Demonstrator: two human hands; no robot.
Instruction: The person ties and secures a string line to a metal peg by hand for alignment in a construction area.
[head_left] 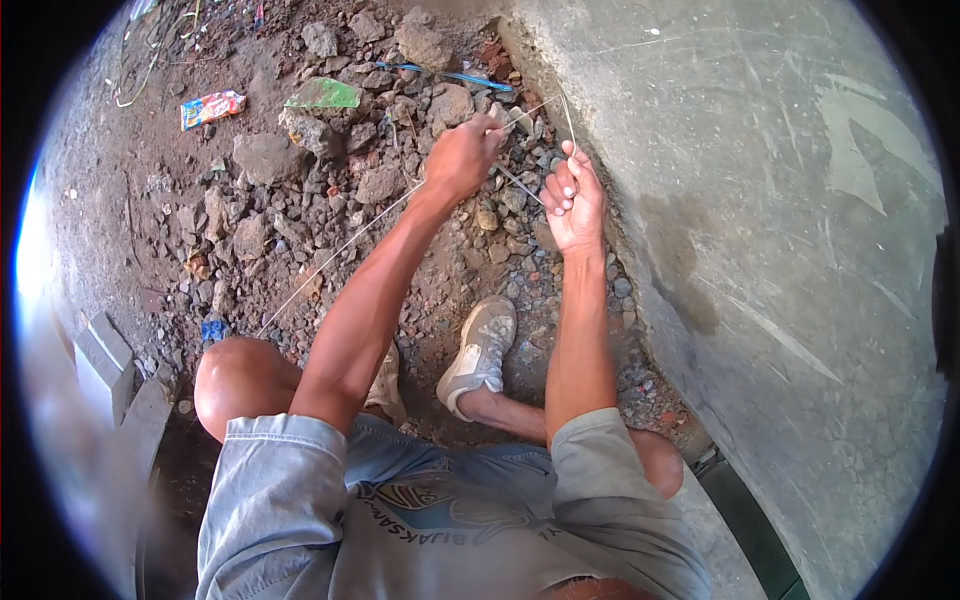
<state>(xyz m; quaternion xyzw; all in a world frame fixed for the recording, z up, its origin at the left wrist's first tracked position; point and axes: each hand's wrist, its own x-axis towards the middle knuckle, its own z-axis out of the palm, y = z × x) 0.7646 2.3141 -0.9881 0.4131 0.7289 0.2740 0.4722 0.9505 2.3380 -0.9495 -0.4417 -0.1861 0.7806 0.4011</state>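
A thin pale string (pixel 532 112) runs between my two hands and bends to a sharp peak just beyond them, beside the concrete wall. My left hand (pixel 463 160) is closed on it, back of the hand up, fingertips hidden. From that wrist a long stretch of the string slants down left toward my knee. My right hand (pixel 575 205) has its palm side up, the fingers curled and pinching the string near the thumb and index finger. A second short stretch passes between the hands, lower down. Both hands are above rubble, apart from each other.
Broken stones (pixel 270 158) and loose soil cover the ground. A green shard (pixel 324 94), a red and blue wrapper (pixel 212 109) and a blue strip (pixel 445 75) lie among them. A concrete surface (pixel 760 200) borders the right. My shoe (pixel 482 350) stands below the hands; pale blocks (pixel 104 365) are at left.
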